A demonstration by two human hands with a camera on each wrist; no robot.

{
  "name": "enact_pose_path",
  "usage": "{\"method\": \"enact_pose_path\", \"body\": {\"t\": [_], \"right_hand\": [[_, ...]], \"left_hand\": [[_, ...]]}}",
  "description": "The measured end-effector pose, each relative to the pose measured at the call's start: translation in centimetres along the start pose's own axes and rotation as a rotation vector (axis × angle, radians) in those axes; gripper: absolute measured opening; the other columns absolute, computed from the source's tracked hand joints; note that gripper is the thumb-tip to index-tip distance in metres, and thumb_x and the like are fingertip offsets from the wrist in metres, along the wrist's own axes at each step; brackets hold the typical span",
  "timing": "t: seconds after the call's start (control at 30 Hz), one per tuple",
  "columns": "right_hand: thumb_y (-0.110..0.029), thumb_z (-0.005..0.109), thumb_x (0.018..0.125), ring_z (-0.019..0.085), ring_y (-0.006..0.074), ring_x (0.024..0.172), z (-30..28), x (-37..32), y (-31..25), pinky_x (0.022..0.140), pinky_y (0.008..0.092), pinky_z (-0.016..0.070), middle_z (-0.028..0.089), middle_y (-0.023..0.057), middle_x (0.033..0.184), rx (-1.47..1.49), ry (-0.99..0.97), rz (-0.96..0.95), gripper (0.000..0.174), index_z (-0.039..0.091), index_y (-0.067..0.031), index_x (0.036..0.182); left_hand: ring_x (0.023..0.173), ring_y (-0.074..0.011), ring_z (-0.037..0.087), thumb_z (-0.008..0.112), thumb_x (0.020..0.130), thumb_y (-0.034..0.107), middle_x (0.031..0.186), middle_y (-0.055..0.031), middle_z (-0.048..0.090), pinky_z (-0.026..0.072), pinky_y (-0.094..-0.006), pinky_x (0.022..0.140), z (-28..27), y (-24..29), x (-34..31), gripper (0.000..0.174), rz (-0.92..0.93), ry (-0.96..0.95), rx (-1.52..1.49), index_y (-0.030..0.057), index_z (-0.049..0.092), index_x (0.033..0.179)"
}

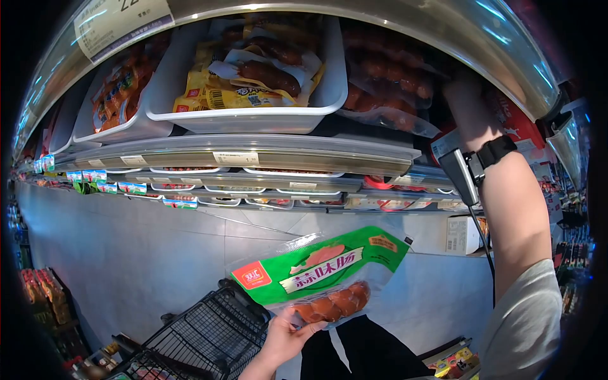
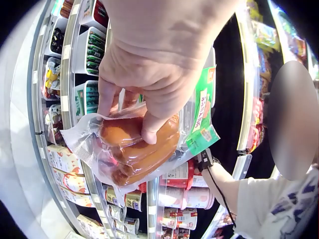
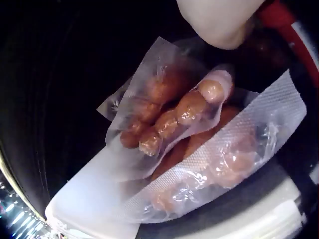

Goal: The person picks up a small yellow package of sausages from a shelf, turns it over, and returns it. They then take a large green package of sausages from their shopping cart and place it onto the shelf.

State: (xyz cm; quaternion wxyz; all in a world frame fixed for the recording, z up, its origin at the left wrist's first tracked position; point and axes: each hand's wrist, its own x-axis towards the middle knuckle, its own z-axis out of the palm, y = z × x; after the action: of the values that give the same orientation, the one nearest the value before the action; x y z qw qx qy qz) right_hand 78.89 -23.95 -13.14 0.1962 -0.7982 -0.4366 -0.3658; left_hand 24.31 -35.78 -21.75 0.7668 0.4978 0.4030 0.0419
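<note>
My left hand grips the lower edge of a clear vacuum pack of sausages with a green printed label, out in front of the shelves. In the left wrist view the thumb of this left hand presses on the plump reddish-brown sausages. My right arm reaches deep into the upper shelf, where the right hand is beside more clear sausage packs. Only part of that hand shows at the top of the right wrist view; its fingers are hidden, and I cannot tell whether it holds anything.
A white tray of yellow-wrapped sausages stands left of the clear packs. A metal shelf edge arches over my right arm. Red boxes are beside the right wrist. Below on the left is a black shopping cart.
</note>
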Motion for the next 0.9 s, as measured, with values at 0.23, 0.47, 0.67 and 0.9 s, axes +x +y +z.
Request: {"method": "enact_pose_path", "body": {"t": [0.23,0.47,0.67,0.9], "right_hand": [[-0.023,0.052,0.091,0.055,0.0323,0.106,-0.7,1.1,0.6,0.089,0.0397,0.0433,0.058,0.017,0.116,0.288,-0.018,0.054,0.034,0.055,-0.0036,0.118],[-0.015,0.048,0.091,0.054,0.0325,0.107,-5.3,-1.8,-3.9,0.09,0.0409,0.0431,0.06,0.0181,0.109,0.263,-0.019,0.02,0.025,0.059,-0.0011,0.109],[-0.018,0.056,0.087,0.061,0.0308,0.088,-4.4,0.0,-5.0,0.077,0.0419,0.0475,0.064,0.0146,0.097,0.196,0.182,-0.354,0.022,0.061,-0.0035,0.104],[-0.019,0.059,0.086,0.061,0.0287,0.086,-3.4,1.2,-11.0,0.076,0.0408,0.0477,0.064,0.0135,0.096,0.371,0.083,-0.296,0.025,0.06,-0.0035,0.106]], "left_hand": [[0.1,-0.0115,0.057,0.069,0.08,-0.002,0.11,-0.0064,0.061,0.0468,-0.0268,0.088,-0.2,-0.1,0.4,0.04,-0.01,-0.006,0.015,0.0018,0.051,0.115],[0.083,-0.0078,0.063,0.077,0.077,0.014,0.095,-0.0059,0.069,0.0503,-0.0219,0.068,-0.1,-1.2,0.3,0.043,0.088,0.054,0.017,0.003,0.057,0.113],[0.083,-0.0083,0.063,0.077,0.077,0.014,0.095,-0.0057,0.068,0.0504,-0.022,0.07,-0.8,-2.1,0.3,0.042,0.042,0.043,0.08,0.0026,0.057,0.113],[0.101,-0.0116,0.057,0.068,0.081,-0.004,0.111,-0.0065,0.061,0.0469,-0.0275,0.089,-0.4,-1.0,0.3,0.039,-0.04,-0.035,-0.015,0.0013,0.05,0.116]]}}
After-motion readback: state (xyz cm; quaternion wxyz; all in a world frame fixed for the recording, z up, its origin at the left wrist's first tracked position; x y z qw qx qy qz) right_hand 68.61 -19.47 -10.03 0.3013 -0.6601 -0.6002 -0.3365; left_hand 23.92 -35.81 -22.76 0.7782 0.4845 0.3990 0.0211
